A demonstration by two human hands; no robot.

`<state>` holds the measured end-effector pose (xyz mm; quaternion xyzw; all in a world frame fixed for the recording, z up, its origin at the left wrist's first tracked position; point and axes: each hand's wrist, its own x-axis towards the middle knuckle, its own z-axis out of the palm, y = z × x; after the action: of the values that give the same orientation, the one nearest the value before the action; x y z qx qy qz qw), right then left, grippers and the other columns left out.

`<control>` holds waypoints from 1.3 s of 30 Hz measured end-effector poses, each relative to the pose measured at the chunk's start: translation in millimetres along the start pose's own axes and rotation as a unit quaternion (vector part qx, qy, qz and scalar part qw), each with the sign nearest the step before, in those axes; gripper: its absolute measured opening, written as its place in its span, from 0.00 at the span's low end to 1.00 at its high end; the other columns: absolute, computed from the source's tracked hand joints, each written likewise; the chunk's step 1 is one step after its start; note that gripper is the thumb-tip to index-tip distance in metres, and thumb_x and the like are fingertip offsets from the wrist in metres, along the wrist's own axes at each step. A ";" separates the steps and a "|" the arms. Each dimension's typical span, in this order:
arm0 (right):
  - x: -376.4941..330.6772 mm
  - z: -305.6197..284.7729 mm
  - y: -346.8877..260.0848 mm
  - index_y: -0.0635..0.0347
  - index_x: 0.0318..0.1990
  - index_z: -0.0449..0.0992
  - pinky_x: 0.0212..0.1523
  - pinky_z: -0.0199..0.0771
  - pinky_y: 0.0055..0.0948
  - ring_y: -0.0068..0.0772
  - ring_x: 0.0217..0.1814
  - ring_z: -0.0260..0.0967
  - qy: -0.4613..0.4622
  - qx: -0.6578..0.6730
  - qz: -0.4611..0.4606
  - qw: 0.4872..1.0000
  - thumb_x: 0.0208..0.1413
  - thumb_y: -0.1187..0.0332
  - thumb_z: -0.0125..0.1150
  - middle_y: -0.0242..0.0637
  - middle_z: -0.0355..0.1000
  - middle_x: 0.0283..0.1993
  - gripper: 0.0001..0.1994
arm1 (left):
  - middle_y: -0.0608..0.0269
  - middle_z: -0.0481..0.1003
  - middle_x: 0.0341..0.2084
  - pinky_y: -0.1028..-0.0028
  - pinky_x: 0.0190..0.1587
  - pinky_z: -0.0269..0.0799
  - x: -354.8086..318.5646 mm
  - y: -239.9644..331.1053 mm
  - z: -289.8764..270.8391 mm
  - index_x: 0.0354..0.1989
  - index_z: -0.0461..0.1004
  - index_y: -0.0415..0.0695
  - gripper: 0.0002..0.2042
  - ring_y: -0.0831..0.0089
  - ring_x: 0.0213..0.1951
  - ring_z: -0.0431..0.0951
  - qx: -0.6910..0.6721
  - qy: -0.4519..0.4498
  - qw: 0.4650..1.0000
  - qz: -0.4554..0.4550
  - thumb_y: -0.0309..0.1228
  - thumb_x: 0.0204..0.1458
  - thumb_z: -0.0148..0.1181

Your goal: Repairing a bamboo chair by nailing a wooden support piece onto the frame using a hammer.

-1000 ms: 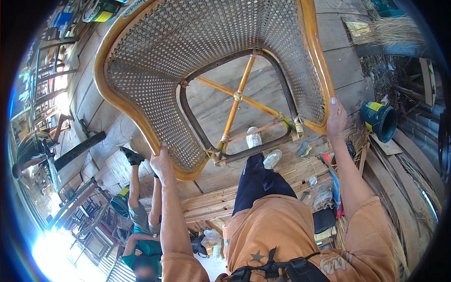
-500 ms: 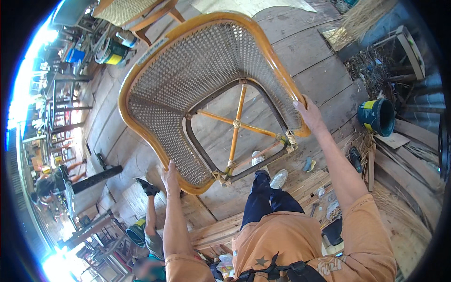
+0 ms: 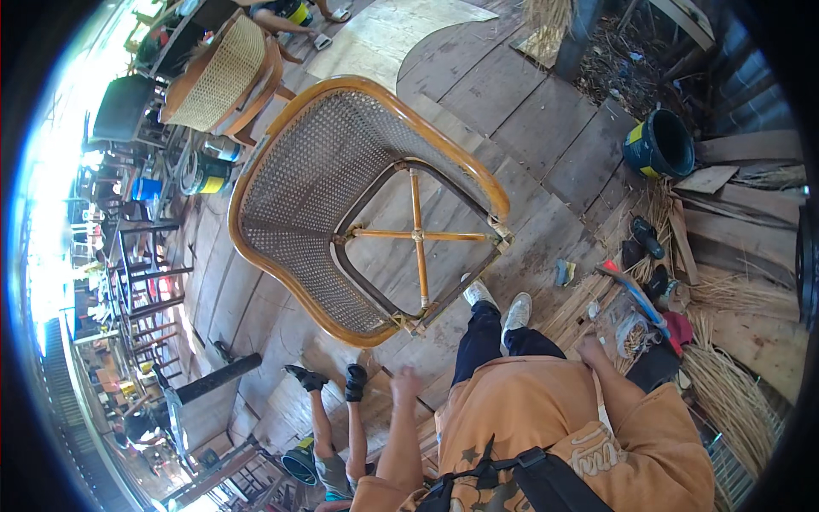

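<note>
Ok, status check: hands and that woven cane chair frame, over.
Left hand empty, grip loose; right hand empty. Orange-rimmed woven cane chair frame on the plank floor, untouched. Another person's legs near left hand.

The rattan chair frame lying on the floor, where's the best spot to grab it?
Probably the thick curved outer rim of the rattan chair frame, at its near edge by the feet, reaching down from above. The rim is solid and rounded for fingers to wrap; the woven mesh looks too flimsy.

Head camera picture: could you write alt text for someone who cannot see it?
A cane-woven chair shell with an orange frame sits on a plank floor, just ahead of a person's empty left hand and right hand.
</note>
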<state>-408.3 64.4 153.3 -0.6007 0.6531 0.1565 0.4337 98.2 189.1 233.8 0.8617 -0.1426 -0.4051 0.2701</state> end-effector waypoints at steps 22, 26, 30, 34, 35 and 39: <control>-74.4 76.5 -9.7 0.63 0.31 0.75 0.35 0.67 0.37 0.45 0.34 0.71 0.059 0.384 0.184 0.903 0.49 0.62 0.51 0.52 0.72 0.30 0.13 | 0.61 0.73 0.35 0.78 0.25 0.67 -39.5 115.6 46.3 0.44 0.71 0.38 0.17 0.75 0.28 0.73 0.161 -0.211 0.962 -0.060 0.38 0.53 0.51; -81.1 80.0 -9.7 0.62 0.33 0.76 0.42 0.68 0.40 0.48 0.42 0.71 0.057 0.480 0.225 0.846 0.49 0.59 0.52 0.50 0.73 0.36 0.15 | 0.62 0.73 0.34 0.78 0.24 0.68 -36.1 130.0 65.3 0.46 0.70 0.41 0.19 0.75 0.25 0.73 0.166 -0.235 0.958 -0.007 0.42 0.52 0.55; -76.5 62.6 -18.5 0.62 0.34 0.75 0.42 0.68 0.40 0.48 0.41 0.71 0.132 0.393 0.144 0.898 0.50 0.59 0.53 0.48 0.73 0.37 0.14 | 0.62 0.73 0.35 0.78 0.26 0.68 -50.9 133.0 77.6 0.47 0.70 0.39 0.18 0.75 0.29 0.74 0.181 -0.239 0.954 -0.007 0.40 0.53 0.53; -68.0 42.3 -24.4 0.62 0.35 0.75 0.41 0.69 0.39 0.47 0.42 0.71 0.120 0.373 0.108 0.914 0.50 0.59 0.54 0.48 0.73 0.37 0.14 | 0.61 0.73 0.35 0.76 0.31 0.69 -63.5 116.1 72.9 0.47 0.70 0.36 0.19 0.74 0.32 0.75 0.165 -0.228 0.959 -0.025 0.38 0.54 0.51; -66.8 40.0 -25.0 0.62 0.35 0.75 0.42 0.69 0.39 0.47 0.42 0.71 0.101 0.365 0.104 0.920 0.50 0.59 0.54 0.48 0.73 0.37 0.15 | 0.61 0.73 0.35 0.76 0.31 0.69 -64.5 109.6 69.1 0.47 0.70 0.36 0.19 0.74 0.32 0.75 0.157 -0.226 0.961 -0.023 0.38 0.54 0.51; -61.8 49.3 -20.5 0.63 0.35 0.75 0.41 0.69 0.39 0.47 0.41 0.71 0.091 0.365 0.106 0.921 0.50 0.58 0.54 0.49 0.73 0.36 0.15 | 0.61 0.74 0.33 0.75 0.34 0.70 -69.1 84.4 50.9 0.48 0.70 0.36 0.19 0.73 0.32 0.75 0.144 -0.193 0.969 -0.052 0.38 0.54 0.51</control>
<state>-376.8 135.5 178.0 -0.3398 0.7612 -0.1027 0.5427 12.9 134.7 299.0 0.8033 -0.2039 -0.5524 0.0894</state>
